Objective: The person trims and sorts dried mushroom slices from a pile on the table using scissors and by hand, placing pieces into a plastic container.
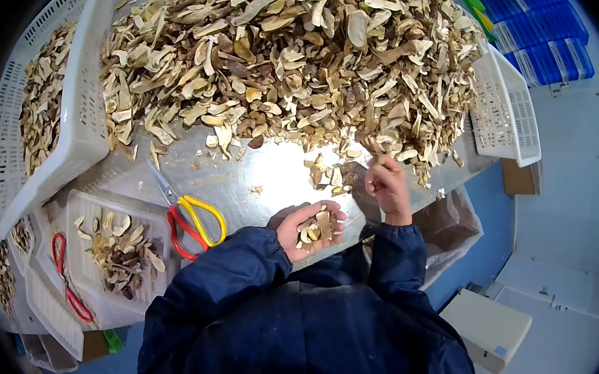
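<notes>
My left hand (290, 237) is cupped palm up just off the table's near edge, holding a small heap of dried mushroom slices (318, 227). To its right, my right hand (389, 189) is closed in a pinch by the near edge of the big pile of dried mushroom slices (289, 65). What sits between those fingertips, if anything, blends into the pile. A few loose bits (329, 175) lie on the metal between the two hands. Left of my left hand rest scissors (203, 230) with one yellow and one red handle, blades pointing away.
A large white slotted basket (83, 97) of slices stands left. Below it are a shallow white tray (160, 232) with slices and red-handled scissors (61, 266). A white basket (522, 121) stands right, a lined box (463, 233) below the table's right edge, blue crates (540, 37) behind.
</notes>
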Demonstrator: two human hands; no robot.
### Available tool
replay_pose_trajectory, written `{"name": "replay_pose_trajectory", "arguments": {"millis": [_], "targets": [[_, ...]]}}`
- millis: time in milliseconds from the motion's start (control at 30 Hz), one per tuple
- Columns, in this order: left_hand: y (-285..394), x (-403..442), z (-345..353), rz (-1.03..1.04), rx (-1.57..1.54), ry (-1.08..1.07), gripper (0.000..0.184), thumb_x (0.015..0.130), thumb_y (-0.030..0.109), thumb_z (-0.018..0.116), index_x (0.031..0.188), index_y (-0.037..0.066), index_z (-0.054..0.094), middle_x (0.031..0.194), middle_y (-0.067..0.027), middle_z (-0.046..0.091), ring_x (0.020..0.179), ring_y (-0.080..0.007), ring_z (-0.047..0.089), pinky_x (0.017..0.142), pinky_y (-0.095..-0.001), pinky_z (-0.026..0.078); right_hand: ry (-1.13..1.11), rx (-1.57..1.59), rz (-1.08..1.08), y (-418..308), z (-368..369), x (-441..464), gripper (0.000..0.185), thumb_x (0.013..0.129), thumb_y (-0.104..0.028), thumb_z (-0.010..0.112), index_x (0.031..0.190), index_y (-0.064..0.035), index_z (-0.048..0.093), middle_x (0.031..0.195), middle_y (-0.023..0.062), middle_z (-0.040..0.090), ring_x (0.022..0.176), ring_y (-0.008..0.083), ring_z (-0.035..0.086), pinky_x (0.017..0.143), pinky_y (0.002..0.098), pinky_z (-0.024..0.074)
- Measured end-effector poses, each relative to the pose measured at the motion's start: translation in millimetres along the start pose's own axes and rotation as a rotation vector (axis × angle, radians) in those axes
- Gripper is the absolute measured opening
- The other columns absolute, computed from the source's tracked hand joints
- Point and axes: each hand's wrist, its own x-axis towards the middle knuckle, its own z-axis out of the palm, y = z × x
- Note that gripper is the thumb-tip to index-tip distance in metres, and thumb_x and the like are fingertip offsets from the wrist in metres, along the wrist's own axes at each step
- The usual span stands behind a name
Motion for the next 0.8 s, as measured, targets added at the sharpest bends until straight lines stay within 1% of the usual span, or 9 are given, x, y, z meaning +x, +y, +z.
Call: {"name": "replay_pose_trajectory", "arguments": {"millis": [33, 167, 267, 300, 400, 433, 533, 567, 800], "targets": [[0, 0, 1, 0.0, -0.001, -0.003, 0.032, 0.097, 0.029, 0.042, 0.118, 0.006, 0.051, 0.114, -0.0128, 0.057, 0.103, -0.0261, 0.056, 0.093, -0.0431, 0.045, -0.003, 0.131, -0.1, -1, 2, -5, 0.017, 0.087, -0.015, 0.058, 0.099, -0.0026, 0.058, 0.071, 0.0046, 0.058, 0.056, 0.0151, 0.053, 0.044, 0.022, 0.0393], [0, -1, 1, 0.002, 0.018, -0.006, 0.033, 0.097, 0.029, 0.042, 0.118, 0.006, 0.051, 0.114, -0.0126, 0.057, 0.104, -0.026, 0.056, 0.093, -0.0432, 0.045, 0.222, 0.295, -0.206, -19, 4, -8, 0.011, 0.088, -0.014, 0.057, 0.092, -0.0041, 0.058, 0.072, 0.0039, 0.058, 0.054, 0.0132, 0.052, 0.044, 0.0216, 0.0376], [0, 0, -1, 0.007, 0.022, -0.007, 0.032, 0.097, 0.029, 0.043, 0.118, 0.006, 0.051, 0.114, -0.0125, 0.057, 0.103, -0.0259, 0.056, 0.093, -0.0431, 0.045, 0.219, -0.05, -0.114, -22, -18, 5, 0.012, 0.086, -0.018, 0.063, 0.086, -0.0062, 0.059, 0.068, 0.0014, 0.057, 0.051, 0.0122, 0.05, 0.045, 0.0209, 0.0359], [0, 1, -1, 0.005, 0.019, -0.007, 0.032, 0.097, 0.029, 0.043, 0.118, 0.006, 0.051, 0.114, -0.0125, 0.057, 0.103, -0.0259, 0.056, 0.093, -0.0431, 0.045, 0.308, -0.234, -0.059, -25, -15, 8, 0.014, 0.084, -0.018, 0.065, 0.085, -0.0043, 0.061, 0.065, 0.0, 0.057, 0.051, 0.011, 0.05, 0.046, 0.0225, 0.0367], [1, 0, -1, 0.009, 0.013, -0.012, 0.032, 0.097, 0.029, 0.043, 0.118, 0.006, 0.052, 0.113, -0.0126, 0.057, 0.103, -0.0259, 0.056, 0.093, -0.043, 0.045, 0.472, -1.026, -0.194, -18, 5, 10, 0.014, 0.083, -0.016, 0.064, 0.09, -0.0039, 0.063, 0.064, 0.0051, 0.06, 0.053, 0.0174, 0.056, 0.049, 0.0288, 0.0415], [0, 0, 0, 0.011, 0.009, -0.014, 0.032, 0.097, 0.029, 0.043, 0.118, 0.007, 0.052, 0.114, -0.0127, 0.056, 0.103, -0.0259, 0.056, 0.093, -0.043, 0.045, 0.481, -1.372, -0.279, -14, 10, 9, 0.019, 0.08, -0.017, 0.065, 0.095, -0.0059, 0.064, 0.071, 0.0119, 0.064, 0.061, 0.0266, 0.062, 0.055, 0.0357, 0.0461], [0, 0, -1, 0.002, 0.005, -0.003, 0.032, 0.097, 0.029, 0.043, 0.117, 0.007, 0.052, 0.113, -0.0128, 0.057, 0.103, -0.026, 0.055, 0.093, -0.0431, 0.045, 0.472, -1.57, -0.494, -2, 30, 11, 0.017, 0.078, -0.02, 0.067, 0.091, -0.0088, 0.066, 0.076, 0.0138, 0.064, 0.068, 0.0321, 0.062, 0.059, 0.0401, 0.0479], [0, 0, -1, -0.002, 0.006, 0.002, 0.032, 0.097, 0.029, 0.043, 0.117, 0.007, 0.052, 0.113, -0.0129, 0.057, 0.103, -0.0261, 0.055, 0.093, -0.0432, 0.045, 0.453, -1.526, -0.378, -4, 37, 10, 0.021, 0.077, -0.018, 0.068, 0.094, -0.0059, 0.068, 0.085, 0.0172, 0.066, 0.073, 0.0355, 0.063, 0.065, 0.04, 0.0494], [0, 0, 1, 0.01, 0.014, 0.003, 0.033, 0.097, 0.029, 0.043, 0.118, 0.006, 0.052, 0.111, -0.0126, 0.058, 0.102, -0.0256, 0.056, 0.092, -0.0426, 0.046, 0.356, -1.479, -0.338, -3, 38, 8, 0.017, 0.077, -0.018, 0.068, 0.087, -0.0045, 0.068, 0.084, 0.0167, 0.066, 0.073, 0.0345, 0.063, 0.062, 0.0386, 0.0489]]}}
